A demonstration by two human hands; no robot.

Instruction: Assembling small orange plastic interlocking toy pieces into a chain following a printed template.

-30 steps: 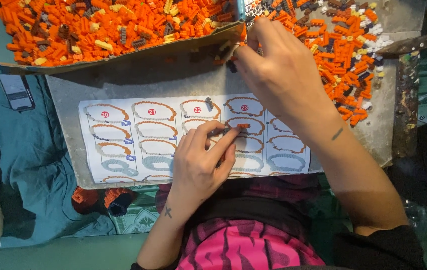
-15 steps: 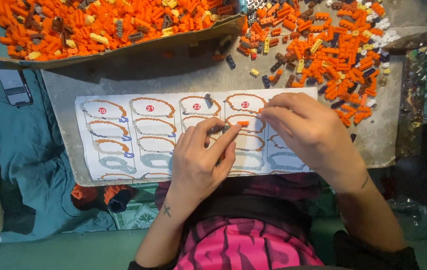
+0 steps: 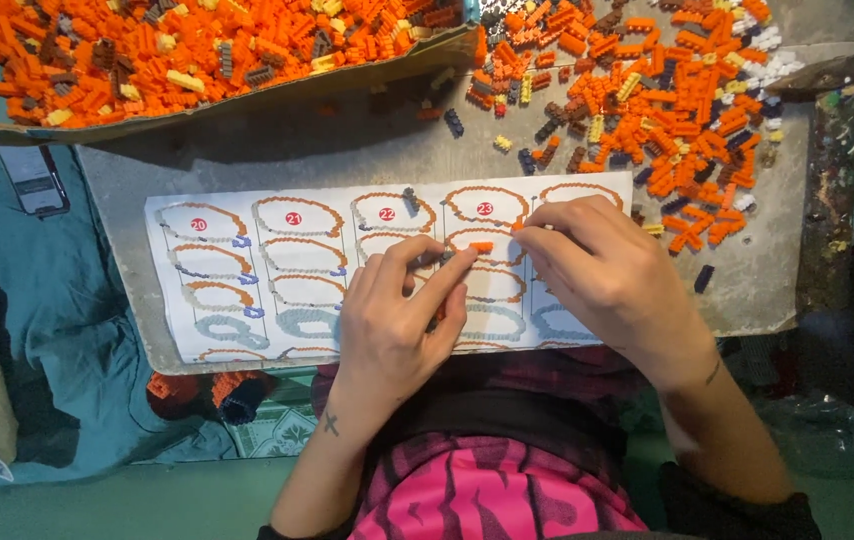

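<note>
My left hand [image 3: 397,315] rests on a white instruction sheet [image 3: 277,280] printed with ring-shaped building steps, its fingertips pinching small bricks, with a small orange brick [image 3: 482,247] at their tip. My right hand [image 3: 612,280] lies on the sheet just to the right, its fingers curled and touching the same spot beside the orange brick. A dark small brick [image 3: 411,199] lies on the sheet above my left hand. What my right fingertips hold is hidden.
A grey board [image 3: 347,150] carries the sheet. A loose heap of orange, brown, yellow and white bricks [image 3: 647,90] lies at the upper right. A cardboard tray [image 3: 197,105] full of orange bricks sits at the upper left. A phone [image 3: 35,180] lies on teal cloth at left.
My right hand came down from the brick heap at the upper right to the sheet and now meets my left hand's fingertips. My left hand stayed in place.
</note>
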